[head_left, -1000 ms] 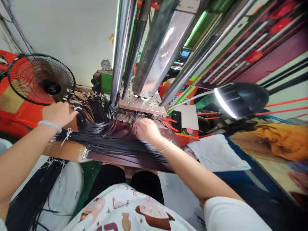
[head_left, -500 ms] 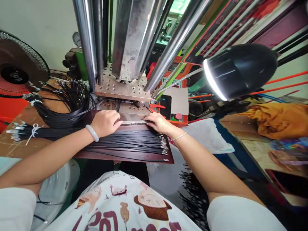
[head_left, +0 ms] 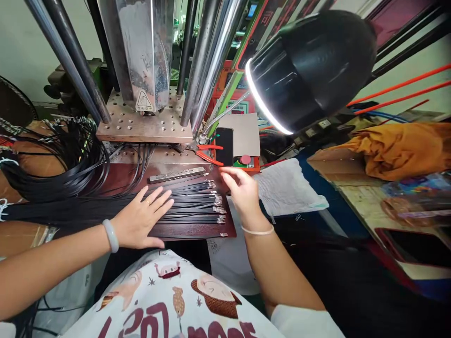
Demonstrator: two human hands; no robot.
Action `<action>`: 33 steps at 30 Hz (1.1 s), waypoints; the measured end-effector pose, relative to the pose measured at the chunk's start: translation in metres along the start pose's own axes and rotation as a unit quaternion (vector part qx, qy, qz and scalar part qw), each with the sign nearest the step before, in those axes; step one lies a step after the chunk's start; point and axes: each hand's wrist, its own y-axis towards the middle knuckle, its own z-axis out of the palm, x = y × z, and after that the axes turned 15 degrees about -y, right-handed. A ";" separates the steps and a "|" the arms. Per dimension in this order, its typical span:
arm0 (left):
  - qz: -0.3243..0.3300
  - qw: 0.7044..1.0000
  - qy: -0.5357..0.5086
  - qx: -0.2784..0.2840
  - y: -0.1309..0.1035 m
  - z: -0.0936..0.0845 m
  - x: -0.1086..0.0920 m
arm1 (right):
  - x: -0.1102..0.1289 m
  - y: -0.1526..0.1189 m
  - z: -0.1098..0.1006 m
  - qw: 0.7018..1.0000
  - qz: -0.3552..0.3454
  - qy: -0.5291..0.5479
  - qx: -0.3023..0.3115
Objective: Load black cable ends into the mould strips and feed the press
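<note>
My left hand (head_left: 143, 218) lies with fingers spread over a row of flat black cables (head_left: 192, 202) on the dark red board (head_left: 183, 230). The cables' small metal-tipped ends line up towards the board's right side. Behind them a slotted metal bar (head_left: 178, 175) rests at a slant on the board, with neither hand on it. My right hand (head_left: 243, 190) is at the board's right edge, fingers stretched out and nothing visible in them. Its fingertips are close to the red handles of pliers (head_left: 207, 152); I cannot tell whether they touch.
A press with a drilled metal plate (head_left: 148, 126) and steel posts stands behind the board. A black lamp (head_left: 310, 70) hangs at upper right. Coiled black cables (head_left: 70, 164) lie left. A phone (head_left: 224, 146), a red button (head_left: 245, 160) and a white cloth (head_left: 292, 188) are on the right.
Both hands have let go of the slotted metal bar, which now lies on the board. My left hand has come back over the cables; my right has moved aside to the right. The view has shifted.
</note>
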 end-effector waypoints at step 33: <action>-0.228 0.717 -0.628 0.199 0.087 -0.098 0.039 | 0.031 -0.089 -0.003 0.940 -0.284 -0.189 0.004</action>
